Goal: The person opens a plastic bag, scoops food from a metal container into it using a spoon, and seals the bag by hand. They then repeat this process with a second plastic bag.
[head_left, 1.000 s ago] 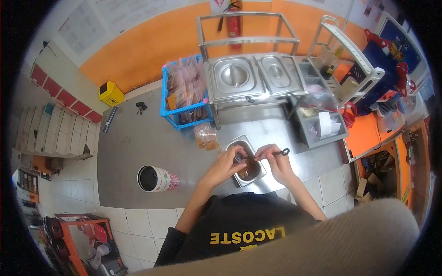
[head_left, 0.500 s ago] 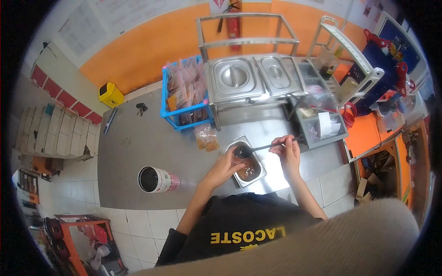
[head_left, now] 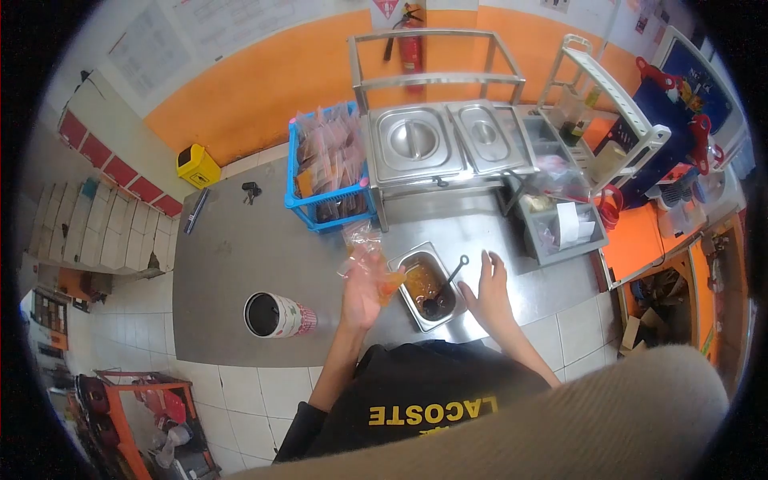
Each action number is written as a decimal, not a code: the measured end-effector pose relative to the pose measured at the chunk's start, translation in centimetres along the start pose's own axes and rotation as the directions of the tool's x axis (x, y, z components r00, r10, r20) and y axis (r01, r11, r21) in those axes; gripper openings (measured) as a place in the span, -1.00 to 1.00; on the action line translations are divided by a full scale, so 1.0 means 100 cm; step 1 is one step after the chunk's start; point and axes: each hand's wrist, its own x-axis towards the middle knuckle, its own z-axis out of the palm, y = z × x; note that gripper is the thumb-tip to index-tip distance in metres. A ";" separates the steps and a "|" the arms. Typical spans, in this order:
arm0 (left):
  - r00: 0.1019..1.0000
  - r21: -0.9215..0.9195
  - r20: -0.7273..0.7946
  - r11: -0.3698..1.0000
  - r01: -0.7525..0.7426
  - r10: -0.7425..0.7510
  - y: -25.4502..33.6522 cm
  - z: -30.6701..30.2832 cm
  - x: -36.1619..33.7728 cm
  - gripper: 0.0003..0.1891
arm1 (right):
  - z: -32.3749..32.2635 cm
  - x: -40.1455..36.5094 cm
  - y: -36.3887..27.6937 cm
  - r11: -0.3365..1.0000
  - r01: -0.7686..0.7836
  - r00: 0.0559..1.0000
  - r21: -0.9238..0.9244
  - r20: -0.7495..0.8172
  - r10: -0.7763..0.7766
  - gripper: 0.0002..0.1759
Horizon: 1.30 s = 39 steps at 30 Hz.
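My left hand (head_left: 362,300), turned palm up, holds a small clear plastic bag (head_left: 390,285) with orange-brown sauce in it, at the left side of a steel food pan (head_left: 395,265). Inside the pan lies more brownish, oily sauce. A black ladle (head_left: 452,280) rests in it, bowl down in the sauce and handle leaning on the right rim. My right hand (head_left: 490,298) is just right of the pan, fingers apart and empty. Another filled bag (head_left: 362,232) lies on the table beyond my left hand, partly covered by the held one.
A blue basket (head_left: 328,198) packed with filled bags stands behind. Beside it, a steel rack (head_left: 436,78) holds two lidded pans. A grey divided bin (head_left: 560,252) sits right. A patterned paper cup (head_left: 290,315) with dark contents stands left on the steel table (head_left: 232,240).
My right hand has let go of the ladle, which now rests in the pan. My left hand has moved left, off the pan, and turned palm up with the bag of sauce.
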 end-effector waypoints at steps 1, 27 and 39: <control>1.000 0.112 -0.026 0.994 0.015 -0.012 0.000 0.004 -0.002 -0.50 | -0.020 0.006 -0.023 0.992 0.099 0.994 0.083 -0.059 -0.095 -0.37; 0.944 0.767 0.308 0.556 -0.319 0.117 0.014 0.058 -0.015 -0.70 | -0.064 0.013 -0.081 0.746 0.487 0.869 0.454 -0.164 -0.468 -0.88; 0.906 0.798 0.421 0.457 -0.393 0.044 0.016 0.061 -0.016 -0.67 | -0.054 0.011 -0.084 0.702 0.553 0.821 0.448 -0.155 -0.549 -0.87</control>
